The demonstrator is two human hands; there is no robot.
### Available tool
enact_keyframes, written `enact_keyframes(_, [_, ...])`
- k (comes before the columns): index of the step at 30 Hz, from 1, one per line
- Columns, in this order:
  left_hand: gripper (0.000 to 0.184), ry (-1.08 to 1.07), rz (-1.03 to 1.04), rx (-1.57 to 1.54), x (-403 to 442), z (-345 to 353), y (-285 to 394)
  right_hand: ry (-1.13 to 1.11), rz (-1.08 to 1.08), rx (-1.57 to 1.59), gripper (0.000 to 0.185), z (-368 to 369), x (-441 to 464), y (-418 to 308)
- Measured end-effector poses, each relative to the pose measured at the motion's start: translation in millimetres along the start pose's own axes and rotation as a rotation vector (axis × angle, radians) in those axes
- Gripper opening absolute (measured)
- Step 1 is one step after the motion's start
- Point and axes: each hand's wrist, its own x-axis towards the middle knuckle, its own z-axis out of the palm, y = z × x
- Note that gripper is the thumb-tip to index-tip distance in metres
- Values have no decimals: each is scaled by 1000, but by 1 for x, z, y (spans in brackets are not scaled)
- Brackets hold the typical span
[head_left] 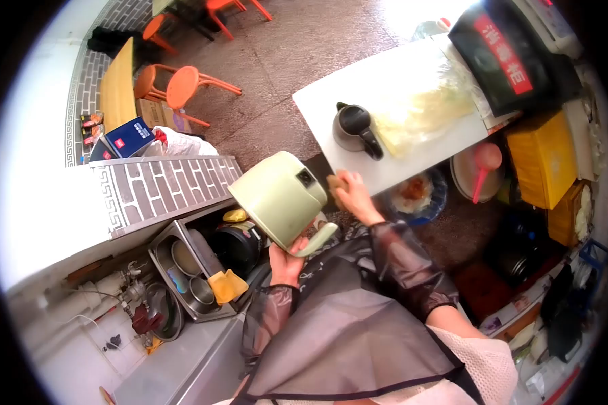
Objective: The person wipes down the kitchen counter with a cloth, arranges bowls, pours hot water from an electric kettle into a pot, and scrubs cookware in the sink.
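Note:
A pale green jug [273, 199] with a curved handle and a small dark panel is tilted on its side in front of me. My left hand [288, 262] is closed around its handle at the lower end. Just right of the jug, my right hand [355, 194] pinches a small brown, cloth-like piece [334, 187], whose kind I cannot make out. Beyond that hand, a steel kettle [348, 138] with a black lid and handle stands upright on the white table [317, 101].
Clear plastic sheeting [429, 111] lies on the table beside a black cabinet [503, 61]. Underneath are a blue basin [439, 202] and a pink ladle [485, 169]. At left stand a metal sink [161, 251] with pots, a yellow cloth [227, 286] and a brick-patterned ledge [172, 189].

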Motion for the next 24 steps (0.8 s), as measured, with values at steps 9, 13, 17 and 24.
enact_keyframes(9, [27,15,19,-49,-17,-29,19,52,-105,166,28,-59,-68,-75])
enact_keyframes(13, [26,10,-4,9,-19,-41,15,99,-573,121,34,-59,-101,-161])
enact_keyframes(17, [26,-2,33,210,-36,-39,16,67,-832,-72,40,-31,-84,-203])
enact_keyframes(24, [35,52,75,593,-56,-52,41,-725,-116,74,30,-61,21,-220])
